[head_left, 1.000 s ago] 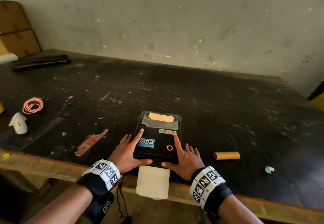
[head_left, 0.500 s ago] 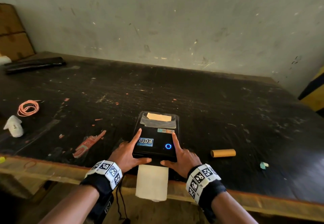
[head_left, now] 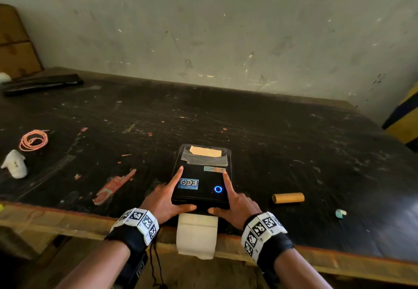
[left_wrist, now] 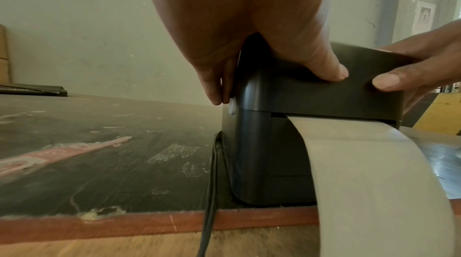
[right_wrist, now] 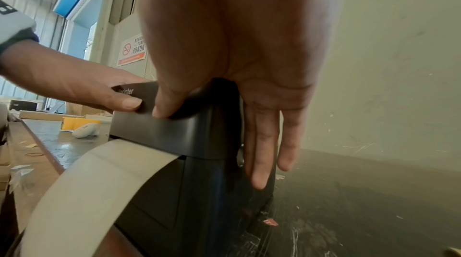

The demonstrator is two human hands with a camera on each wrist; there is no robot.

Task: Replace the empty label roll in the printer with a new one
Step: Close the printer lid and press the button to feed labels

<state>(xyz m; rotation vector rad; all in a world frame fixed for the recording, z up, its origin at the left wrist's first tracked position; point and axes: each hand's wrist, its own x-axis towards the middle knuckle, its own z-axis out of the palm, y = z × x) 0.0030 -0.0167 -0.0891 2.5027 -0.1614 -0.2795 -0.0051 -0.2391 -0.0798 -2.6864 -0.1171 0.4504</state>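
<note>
Black printer (head_left: 201, 182) between both hands

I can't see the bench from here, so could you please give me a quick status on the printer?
Left hand and right hand grip the printer lid. Lid shut, ring light blue, labels hanging out front. Empty core lying apart, nothing blocking.
</note>
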